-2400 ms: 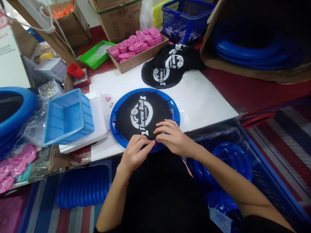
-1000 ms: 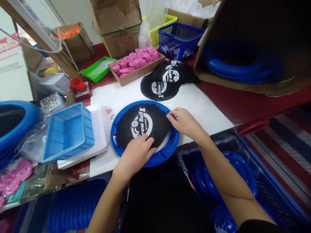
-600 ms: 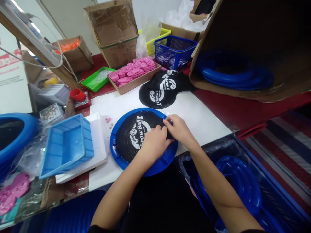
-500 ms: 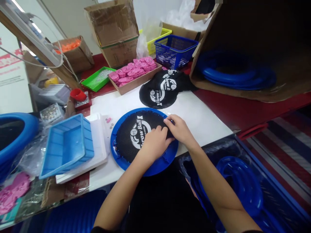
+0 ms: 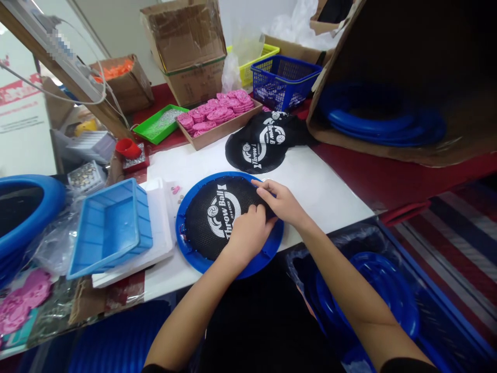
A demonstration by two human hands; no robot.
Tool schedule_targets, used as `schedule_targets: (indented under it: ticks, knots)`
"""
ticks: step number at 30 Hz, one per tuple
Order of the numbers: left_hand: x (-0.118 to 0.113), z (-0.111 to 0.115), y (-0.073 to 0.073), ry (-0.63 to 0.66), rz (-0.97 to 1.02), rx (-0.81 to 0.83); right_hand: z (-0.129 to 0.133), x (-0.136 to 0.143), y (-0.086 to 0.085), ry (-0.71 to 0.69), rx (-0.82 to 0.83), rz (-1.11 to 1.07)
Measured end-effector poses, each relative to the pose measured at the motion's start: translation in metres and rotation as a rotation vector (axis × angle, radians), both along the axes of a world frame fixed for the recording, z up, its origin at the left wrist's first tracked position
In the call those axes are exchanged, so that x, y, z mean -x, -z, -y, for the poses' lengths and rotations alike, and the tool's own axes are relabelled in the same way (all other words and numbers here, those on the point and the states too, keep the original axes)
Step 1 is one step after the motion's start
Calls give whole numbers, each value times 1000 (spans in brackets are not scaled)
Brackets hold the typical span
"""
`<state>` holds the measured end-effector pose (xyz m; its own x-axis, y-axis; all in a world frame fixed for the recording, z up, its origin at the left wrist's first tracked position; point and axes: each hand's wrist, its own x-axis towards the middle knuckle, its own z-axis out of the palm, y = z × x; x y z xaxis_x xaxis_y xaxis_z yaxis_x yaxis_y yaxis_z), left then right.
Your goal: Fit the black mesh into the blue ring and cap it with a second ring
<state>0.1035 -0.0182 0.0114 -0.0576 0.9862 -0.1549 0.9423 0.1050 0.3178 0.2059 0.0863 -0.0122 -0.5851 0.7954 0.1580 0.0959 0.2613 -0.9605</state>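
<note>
A blue plastic ring point(image 5: 194, 257) lies on the white work surface in front of me. Black mesh point(image 5: 200, 235) with white "Throw Ball" print fills it. My left hand point(image 5: 250, 230) rests over the right part of the mesh, fingers curled closed at its edge. Close beside it, my right hand point(image 5: 283, 203) reaches to the ring's upper right edge, thumb and forefinger closing on the mesh border. The fingertips' exact hold is partly hidden. Beyond the ring lie more printed black mesh pieces point(image 5: 252, 155), overlapping.
A light blue bin point(image 5: 111, 228) sits on a white slab at left. Behind are a carton tray of pink pieces point(image 5: 217, 116), a green tray point(image 5: 157, 127) and a blue basket point(image 5: 285, 77). A large carton point(image 5: 388, 150) holds blue rings at right; more rings point(image 5: 368, 290) lie below.
My right hand has slid left and slightly up along the ring's edge. My left hand stays at the mesh with little movement. The view has shifted slightly.
</note>
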Motion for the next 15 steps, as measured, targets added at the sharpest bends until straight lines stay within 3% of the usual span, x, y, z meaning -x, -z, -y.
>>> schedule_targets:
  ticks: [4, 9, 13, 15]
  knots:
    - [2, 2, 1, 107, -27, 29, -2, -1, -8, -85, 79, -36]
    - [8, 7, -3, 275, -78, 15, -1, 2, -17, 5, 135, -53]
    - [10, 19, -8, 352, -113, -17, 7, 1, -26, -45, 31, 56]
    - [11, 29, -8, 325, -152, -55, 13, -5, -30, -34, -55, 128]
